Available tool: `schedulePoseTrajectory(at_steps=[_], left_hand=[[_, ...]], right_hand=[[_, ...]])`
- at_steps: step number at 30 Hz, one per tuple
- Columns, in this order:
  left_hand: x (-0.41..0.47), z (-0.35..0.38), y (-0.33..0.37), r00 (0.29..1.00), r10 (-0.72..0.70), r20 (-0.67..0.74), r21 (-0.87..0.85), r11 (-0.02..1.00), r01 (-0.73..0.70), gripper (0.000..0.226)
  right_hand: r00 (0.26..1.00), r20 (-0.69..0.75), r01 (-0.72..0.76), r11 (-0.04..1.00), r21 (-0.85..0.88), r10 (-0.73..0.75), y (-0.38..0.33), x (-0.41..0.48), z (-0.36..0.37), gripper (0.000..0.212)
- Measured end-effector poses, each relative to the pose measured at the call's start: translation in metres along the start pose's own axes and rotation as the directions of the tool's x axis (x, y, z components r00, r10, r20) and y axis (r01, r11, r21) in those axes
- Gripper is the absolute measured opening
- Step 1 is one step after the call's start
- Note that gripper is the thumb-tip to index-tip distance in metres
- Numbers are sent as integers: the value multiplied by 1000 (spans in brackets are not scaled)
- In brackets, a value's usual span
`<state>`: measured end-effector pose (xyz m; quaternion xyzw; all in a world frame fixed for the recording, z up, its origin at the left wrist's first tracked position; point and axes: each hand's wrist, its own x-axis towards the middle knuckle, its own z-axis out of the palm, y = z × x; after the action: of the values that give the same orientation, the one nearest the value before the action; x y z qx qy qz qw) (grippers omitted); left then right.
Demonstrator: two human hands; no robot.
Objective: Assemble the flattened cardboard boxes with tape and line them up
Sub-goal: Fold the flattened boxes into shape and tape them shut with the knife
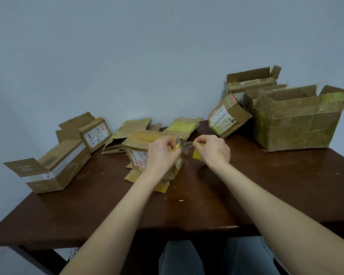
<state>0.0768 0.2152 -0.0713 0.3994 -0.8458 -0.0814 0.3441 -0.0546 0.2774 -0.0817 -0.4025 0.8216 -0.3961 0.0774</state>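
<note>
At the centre of the dark wooden surface point(207, 205) lies a flattened cardboard box point(145, 155), its long axis running from about 7 o'clock up towards 1 o'clock, a white shipping label facing up. The left hand point(162, 153) hovers over its right edge with fingers pinched shut on one end of a short strip of clear tape point(184, 146); the right hand point(213, 148), just beside it at 3 o'clock, is pinched shut on the other end of the strip. A small yellow piece point(197, 155) shows under the right hand; what it is cannot be told.

Behind the flat box, at 12 o'clock, more flattened cardboard point(127, 133) with yellow tape patches is piled; the exact count is unclear.

At 9 o'clock stand two built boxes: a long box point(56, 171) with its end flap open towards the left, and a small labelled box point(94, 134) behind it.

At 2 o'clock are four boxes: a small labelled box tilted point(227, 117) against a large open box point(298, 124), and two more open boxes point(250, 80) behind. Their insides cannot be seen from here.
</note>
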Motion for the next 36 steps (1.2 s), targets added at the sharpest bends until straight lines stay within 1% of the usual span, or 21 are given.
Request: schedulePoseTrajectory(at_steps=[4,11,18,22,25,27,32,36], left_hand=[[-2,2,1,1000,29,-1,30,999,-29,15],[0,15,1,999,-5,-44,89,996,9,14],[-2,15,6,1000,-7,-13,146,989,9,16],[1,11,6,1000,-13,16,122,992,11,24],[4,2,1,998,-36,56,44,998,33,15],[4,-1,-2,998,-33,58,24,999,32,12],[3,3,-4,999,26,41,58,998,-28,13],[2,10,-3,999,25,28,123,992,-28,14]], right_hand=[[1000,-1,3,1000,-17,-3,-1,-1,0,18],[1000,-10,22,1000,-21,-22,0,-2,1,19],[999,-8,31,999,-35,-31,-1,-3,3,19],[1000,-15,27,999,-23,-27,-1,-3,2,18],[1000,-10,24,1000,-1,-24,0,-4,1,18],[1000,-9,23,1000,-2,-23,-1,-4,0,18],[1000,-5,28,1000,8,-28,1,-3,2,18],[999,1,38,999,-16,-38,-1,-2,4,18]])
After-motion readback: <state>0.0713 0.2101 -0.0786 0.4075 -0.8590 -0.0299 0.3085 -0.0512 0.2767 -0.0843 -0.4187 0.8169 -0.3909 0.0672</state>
